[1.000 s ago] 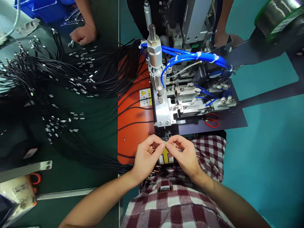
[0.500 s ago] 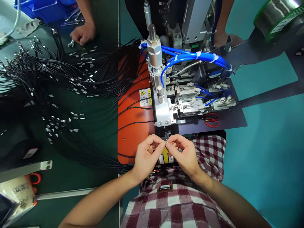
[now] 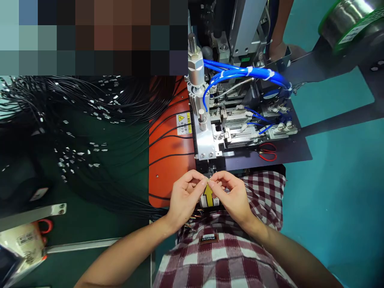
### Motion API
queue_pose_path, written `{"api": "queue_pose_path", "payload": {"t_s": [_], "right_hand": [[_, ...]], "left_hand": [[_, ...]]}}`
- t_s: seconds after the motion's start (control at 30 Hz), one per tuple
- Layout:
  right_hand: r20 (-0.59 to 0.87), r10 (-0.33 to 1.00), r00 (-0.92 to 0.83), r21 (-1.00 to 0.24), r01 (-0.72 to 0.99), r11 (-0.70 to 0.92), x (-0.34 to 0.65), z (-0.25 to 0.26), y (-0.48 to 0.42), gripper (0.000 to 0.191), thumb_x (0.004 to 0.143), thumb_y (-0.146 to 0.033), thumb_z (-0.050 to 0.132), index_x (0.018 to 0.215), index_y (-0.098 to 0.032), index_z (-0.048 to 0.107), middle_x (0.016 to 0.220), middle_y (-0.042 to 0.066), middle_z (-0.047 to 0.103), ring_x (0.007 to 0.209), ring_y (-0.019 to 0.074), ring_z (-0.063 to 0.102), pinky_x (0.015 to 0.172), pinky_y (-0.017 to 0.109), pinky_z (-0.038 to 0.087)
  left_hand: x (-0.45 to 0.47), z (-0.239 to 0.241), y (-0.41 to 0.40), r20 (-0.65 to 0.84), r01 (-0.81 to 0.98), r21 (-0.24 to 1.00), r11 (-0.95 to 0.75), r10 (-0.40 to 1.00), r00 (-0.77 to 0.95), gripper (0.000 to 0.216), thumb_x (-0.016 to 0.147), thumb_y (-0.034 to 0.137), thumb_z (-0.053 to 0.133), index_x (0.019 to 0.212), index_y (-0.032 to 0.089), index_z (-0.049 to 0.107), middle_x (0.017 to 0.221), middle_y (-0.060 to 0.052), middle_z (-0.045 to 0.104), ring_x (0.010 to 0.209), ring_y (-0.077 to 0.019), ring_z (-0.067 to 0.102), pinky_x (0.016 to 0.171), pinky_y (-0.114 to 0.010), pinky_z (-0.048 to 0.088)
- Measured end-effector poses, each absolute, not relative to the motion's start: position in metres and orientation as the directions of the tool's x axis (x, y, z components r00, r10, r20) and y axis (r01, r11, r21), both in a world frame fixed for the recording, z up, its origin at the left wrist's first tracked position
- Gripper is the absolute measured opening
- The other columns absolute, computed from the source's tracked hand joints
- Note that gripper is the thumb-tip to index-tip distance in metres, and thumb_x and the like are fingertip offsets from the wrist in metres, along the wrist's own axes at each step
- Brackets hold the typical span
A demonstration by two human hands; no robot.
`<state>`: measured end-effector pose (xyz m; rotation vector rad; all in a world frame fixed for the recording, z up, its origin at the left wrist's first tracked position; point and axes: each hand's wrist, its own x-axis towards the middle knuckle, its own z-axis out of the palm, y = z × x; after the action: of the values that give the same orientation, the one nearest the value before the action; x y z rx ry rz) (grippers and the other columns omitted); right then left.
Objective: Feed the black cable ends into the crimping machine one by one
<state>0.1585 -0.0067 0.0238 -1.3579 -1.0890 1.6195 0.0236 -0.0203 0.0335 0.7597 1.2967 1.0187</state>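
My left hand [image 3: 184,196] is closed in a pinch, thumb against forefinger. A black cable [image 3: 159,196] runs across the orange board [image 3: 168,178] into this hand, where the fingers cover its end. Fingertip to fingertip with it, my right hand [image 3: 231,196] also pinches, over a tiny pale bit too small to name. Just beyond the fingers stands the metal clamping machine [image 3: 205,142], with several black cables leading into its left side. Beneath the hands is a label with a yellow arrow [image 3: 210,196]. Bare copper-coloured wire ends [image 3: 195,217] stick out below my left wrist.
Bundles of black cables with metal tips [image 3: 105,108] cover the dark green table at left. Red-handled scissors [image 3: 268,152] lie right of the machine, below blue air hoses [image 3: 249,72]. A wire spool [image 3: 348,24] is at upper right. Another person's arm [image 3: 279,32] rests behind the machine.
My hands stay together at the same spot, with only a slight shift of the fingertips. Blurred blocks now hide the upper left, where another person's hand showed before.
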Motion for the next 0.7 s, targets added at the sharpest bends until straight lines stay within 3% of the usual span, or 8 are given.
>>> {"api": "queue_pose_path", "payload": {"t_s": [0.37,0.53,0.7], "right_hand": [[-0.331,0.930,-0.161,-0.941,-0.019,-0.338,0.1568,0.0222,-0.0091,0.014,0.080,-0.030,0.064,0.076,-0.017,0.059,0.065,-0.002,0.055,0.053,0.0100,0.049,0.052,0.023,0.042],[-0.208,0.967,-0.148,-0.977,0.085,-0.198,0.1580,0.0180,-0.0146,0.011,0.084,-0.028,0.060,0.080,-0.018,0.060,0.073,0.001,0.060,0.062,0.0127,0.053,0.060,0.025,0.046],[-0.304,0.935,-0.180,-0.952,0.051,-0.300,0.1636,0.0197,-0.0120,0.015,0.086,-0.032,0.060,0.082,-0.018,0.061,0.072,0.000,0.060,0.057,0.0114,0.054,0.054,0.024,0.045]], "left_hand": [[0.0245,0.0336,-0.0215,-0.402,-0.182,0.902,0.391,0.915,-0.029,0.021,0.079,0.034,0.067,0.076,0.016,0.057,0.065,0.003,0.054,0.049,-0.0054,0.043,0.044,-0.017,0.035],[0.0226,0.0310,-0.0230,-0.447,-0.212,0.875,0.436,0.895,-0.002,0.024,0.079,0.037,0.067,0.078,0.016,0.056,0.056,0.006,0.045,0.045,-0.0045,0.036,0.042,-0.017,0.027],[0.0228,0.0324,-0.0222,-0.484,-0.216,0.854,0.473,0.875,0.006,0.026,0.079,0.038,0.068,0.078,0.015,0.055,0.053,0.006,0.045,0.044,-0.0038,0.034,0.042,-0.016,0.025]]}}
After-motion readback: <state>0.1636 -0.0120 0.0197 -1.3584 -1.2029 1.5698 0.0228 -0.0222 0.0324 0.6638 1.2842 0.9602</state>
